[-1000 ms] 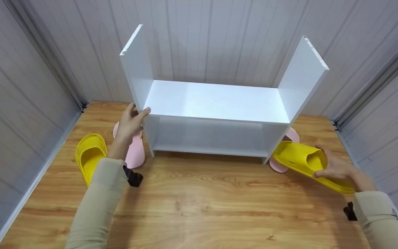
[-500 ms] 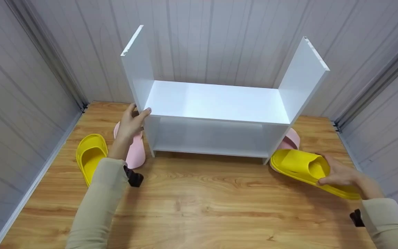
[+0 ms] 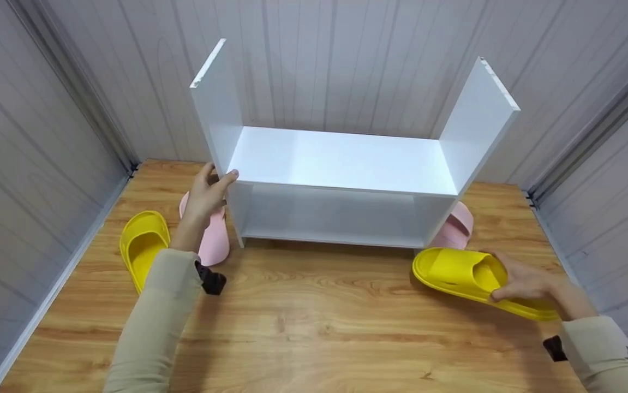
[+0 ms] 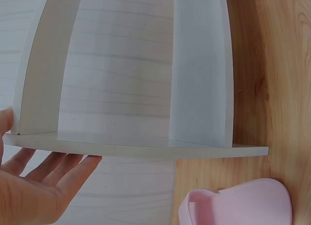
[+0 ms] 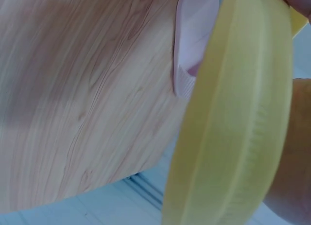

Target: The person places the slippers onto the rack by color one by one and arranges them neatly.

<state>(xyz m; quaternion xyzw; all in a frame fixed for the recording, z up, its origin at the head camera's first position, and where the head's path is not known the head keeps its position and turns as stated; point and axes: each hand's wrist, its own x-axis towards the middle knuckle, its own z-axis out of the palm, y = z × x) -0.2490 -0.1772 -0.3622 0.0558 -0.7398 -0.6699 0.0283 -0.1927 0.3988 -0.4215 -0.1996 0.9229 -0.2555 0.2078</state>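
A white two-tier shelf [image 3: 335,158] stands against the back wall, its side panels rising above the upper board. My left hand [image 3: 203,197] grips its left side panel [image 4: 126,149], thumb on the inner side and fingers along the outer face. In my right hand [image 3: 524,281] is a yellow slipper [image 3: 458,270], held by its side near the foot opening, toe pointing left. It hangs above the floor before the shelf's right front corner. The right wrist view shows the slipper's pale yellow sole edge [image 5: 228,118] up close, hiding most of the fingers.
Left of the shelf lie a pink slipper [image 3: 214,243] and another yellow slipper [image 3: 142,245], partly behind my forearm. A second pink slipper [image 3: 455,225] lies by the shelf's right side. Panelled walls [image 3: 35,164] enclose the wooden floor [image 3: 314,322].
My right hand has carried the yellow slipper toward the front and slightly left, uncovering more of the right pink slipper. The left hand stays on the shelf.
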